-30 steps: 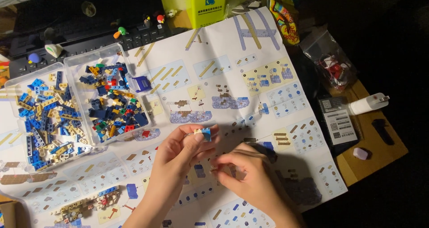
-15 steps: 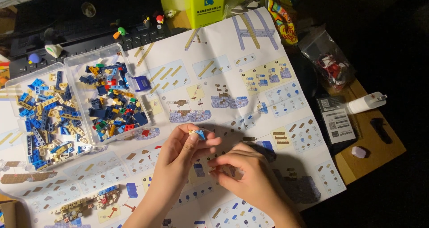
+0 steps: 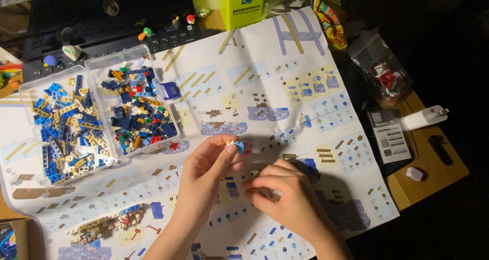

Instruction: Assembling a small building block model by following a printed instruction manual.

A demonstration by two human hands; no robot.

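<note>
My left hand (image 3: 208, 168) pinches a small blue and tan brick piece (image 3: 236, 146) between thumb and fingertips, held just above the large printed instruction sheet (image 3: 265, 71). My right hand (image 3: 282, 194) rests on the sheet just right of it, its fingers curled together over something tiny that I cannot make out. The two hands nearly touch at the fingertips.
Two clear plastic trays (image 3: 97, 76) of blue, tan and mixed bricks sit at the left. A partly built brick strip (image 3: 104, 225) lies at the lower left. A yellow box (image 3: 232, 4), a keyboard (image 3: 127, 41), a white charger (image 3: 422, 118) and a plastic bag (image 3: 384, 76) surround the sheet.
Both hands stay almost in place. My left hand has tilted slightly, keeping the small brick piece pinched; my right hand's fingers have shifted a little.
</note>
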